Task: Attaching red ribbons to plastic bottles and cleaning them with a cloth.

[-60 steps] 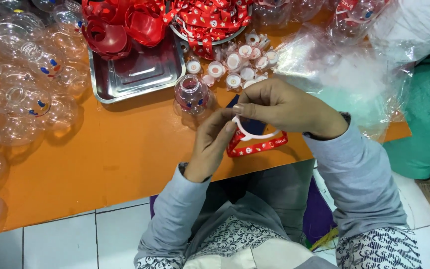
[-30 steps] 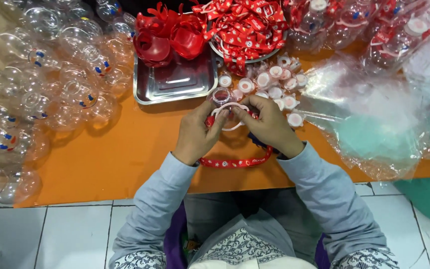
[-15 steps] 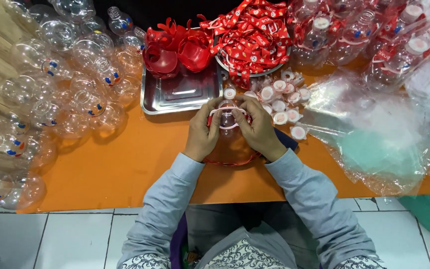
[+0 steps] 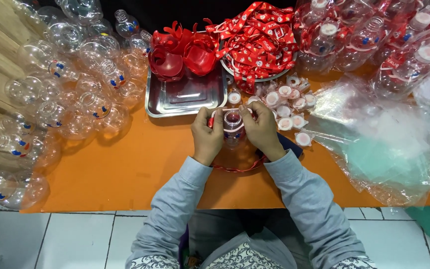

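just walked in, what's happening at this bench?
A person holds a clear plastic bottle between the left hand and the right hand over the orange table, fingers at its neck, where a red strap is attached and hangs down. A steel tray with red pieces sits just behind, white caps to the right, and a heap of empty bottles to the left.

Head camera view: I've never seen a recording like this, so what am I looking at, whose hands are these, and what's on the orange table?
One camera, worn on a person's head, looks down at that person's own bare hands. The left hand and right hand together hold a clear plastic bottle with a red strap hanging below it. On the orange table lie a steel tray with red plastic pieces, a heap of red straps, white caps, empty round bottles and clear bags.
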